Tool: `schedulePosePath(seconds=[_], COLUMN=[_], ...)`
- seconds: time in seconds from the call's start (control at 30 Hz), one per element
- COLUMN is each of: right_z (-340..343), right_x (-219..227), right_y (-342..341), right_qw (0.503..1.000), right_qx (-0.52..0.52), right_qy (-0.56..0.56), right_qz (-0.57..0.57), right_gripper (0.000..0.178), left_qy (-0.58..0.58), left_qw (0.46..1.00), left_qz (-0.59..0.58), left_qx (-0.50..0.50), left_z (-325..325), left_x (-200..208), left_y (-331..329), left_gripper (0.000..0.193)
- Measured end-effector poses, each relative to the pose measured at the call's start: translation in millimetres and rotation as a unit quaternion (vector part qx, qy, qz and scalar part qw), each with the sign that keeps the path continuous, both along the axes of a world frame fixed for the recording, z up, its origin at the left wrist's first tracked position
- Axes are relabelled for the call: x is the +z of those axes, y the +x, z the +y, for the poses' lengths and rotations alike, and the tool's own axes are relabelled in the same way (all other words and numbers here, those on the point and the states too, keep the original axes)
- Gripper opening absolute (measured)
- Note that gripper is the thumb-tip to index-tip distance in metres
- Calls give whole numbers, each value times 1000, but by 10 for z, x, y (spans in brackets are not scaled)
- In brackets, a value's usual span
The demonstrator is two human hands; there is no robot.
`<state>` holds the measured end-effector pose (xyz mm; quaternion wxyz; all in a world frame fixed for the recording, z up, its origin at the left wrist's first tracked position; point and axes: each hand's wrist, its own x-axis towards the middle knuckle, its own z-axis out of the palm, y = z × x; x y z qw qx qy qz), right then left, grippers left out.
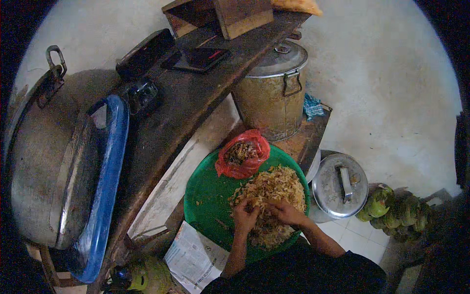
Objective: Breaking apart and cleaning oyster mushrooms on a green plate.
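A round green tray point(201, 196) lies in front of me, with a heap of pale shredded food point(281, 181) on its right side. Over the middle of the heap, my left hand point(246, 213) has its fingers bent together in a pinch. Close beside it, my right hand point(285, 212) is also closed, fingertips turned toward the left. What sits between the fingers is too small to make out. Below the hands the heap looks darker. A red plastic bag point(237, 169) with brown bits inside stands on the tray's far part.
Left runs a dark wooden bench point(181, 108) with a phone point(201, 59). A large metal pot point(49, 161) and blue tray point(113, 147) stand at far left. Beyond the green tray is a lidded metal drum point(267, 105); right, a lidded pot point(338, 186) and green coconuts point(399, 210). Newspaper point(193, 257) lies near.
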<state>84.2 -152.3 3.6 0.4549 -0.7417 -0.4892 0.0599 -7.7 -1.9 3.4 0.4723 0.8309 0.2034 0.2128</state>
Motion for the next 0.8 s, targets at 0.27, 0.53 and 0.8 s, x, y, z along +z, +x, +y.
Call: schedulePosePath(seconds=[0.27, 0.53, 0.8], right_z=[-50, 4, 38], right_x=[-263, -256, -339], right_y=[57, 144, 286], right_qw=[975, 956, 987], right_qx=[-85, -105, -93], right_qy=[-53, -150, -78], right_qz=[200, 229, 101], right_gripper=[36, 39, 36], left_qy=[-68, -54, -160], left_qw=[997, 996, 983], left_qz=[-36, -42, -44], left_qx=[12, 60, 82], left_z=[24, 39, -22], left_x=[-152, -207, -124], left_y=[-15, -44, -31], left_gripper=[27, 23, 18])
